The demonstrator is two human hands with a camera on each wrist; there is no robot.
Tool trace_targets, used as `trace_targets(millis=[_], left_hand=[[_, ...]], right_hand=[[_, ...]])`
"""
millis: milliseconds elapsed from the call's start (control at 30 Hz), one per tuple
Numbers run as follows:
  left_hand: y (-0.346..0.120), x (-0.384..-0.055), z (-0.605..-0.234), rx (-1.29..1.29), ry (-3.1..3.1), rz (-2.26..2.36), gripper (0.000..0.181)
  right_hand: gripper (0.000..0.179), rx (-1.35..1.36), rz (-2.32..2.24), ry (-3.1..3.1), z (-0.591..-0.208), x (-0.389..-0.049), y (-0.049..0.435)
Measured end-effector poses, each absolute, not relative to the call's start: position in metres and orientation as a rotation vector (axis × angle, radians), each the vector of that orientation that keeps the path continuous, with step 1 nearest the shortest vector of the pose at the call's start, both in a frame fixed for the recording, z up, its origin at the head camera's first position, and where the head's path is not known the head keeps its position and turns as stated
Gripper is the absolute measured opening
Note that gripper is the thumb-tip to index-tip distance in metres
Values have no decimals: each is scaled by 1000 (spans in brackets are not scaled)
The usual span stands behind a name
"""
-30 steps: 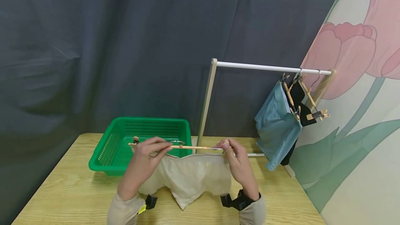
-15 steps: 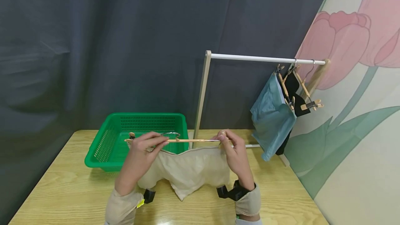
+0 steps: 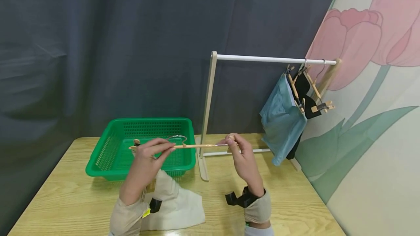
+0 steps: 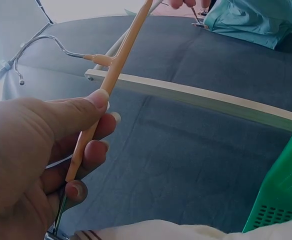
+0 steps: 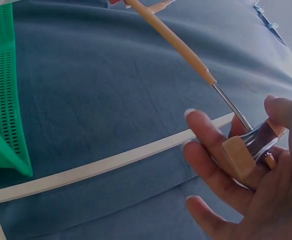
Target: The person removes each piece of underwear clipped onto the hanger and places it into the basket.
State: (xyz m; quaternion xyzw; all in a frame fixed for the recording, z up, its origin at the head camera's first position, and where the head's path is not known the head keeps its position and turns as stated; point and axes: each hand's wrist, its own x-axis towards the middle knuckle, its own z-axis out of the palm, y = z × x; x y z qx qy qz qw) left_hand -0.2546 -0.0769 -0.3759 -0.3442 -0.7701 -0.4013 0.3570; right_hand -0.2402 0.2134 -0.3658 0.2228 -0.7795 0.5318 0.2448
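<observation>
The left hand's grip is clamped round a slim tan wooden hanger above the pale wooden counter, while the right hand pinches its wood-and-metal end clip. The limp cream garment, below the left hand, could drop if poorly fastened there; hand and wrist hide that attachment.

Tan hanger, cream cloth

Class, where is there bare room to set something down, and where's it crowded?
Bare: table between the right hand and painted wall; also between left sleeve, green basket and table's left edge. Crowded: around the left hand, with hanger and pale cloth; the right end of the rack, with blue garment.
</observation>
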Motion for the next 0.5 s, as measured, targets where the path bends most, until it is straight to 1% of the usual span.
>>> trace_targets(millis=[67,200,233,367,433,500], left_hand=[[-78,-254,-376,-877,-1995,-1032,23],[-78,-253,-377,-860,-2015,-1022,24],[-78,-254,-377,-859,-2021,-1021,24],[-77,-256,-379,-861,-2042,-1010,22],[-76,-258,-380,-862,-2048,-1008,23],[-74,-259,-381,-860,-2052,-1005,23]], right_hand=[[26,599,1449,-2145,-366,-241,213],[17,535,1415,-2178,-368,-241,213],[18,523,1398,-2175,-368,-241,212],[37,512,1253,-2093,-368,-239,210],[39,540,1141,-2016,-365,-237,207],[35,588,1036,-1929,-362,-235,203]])
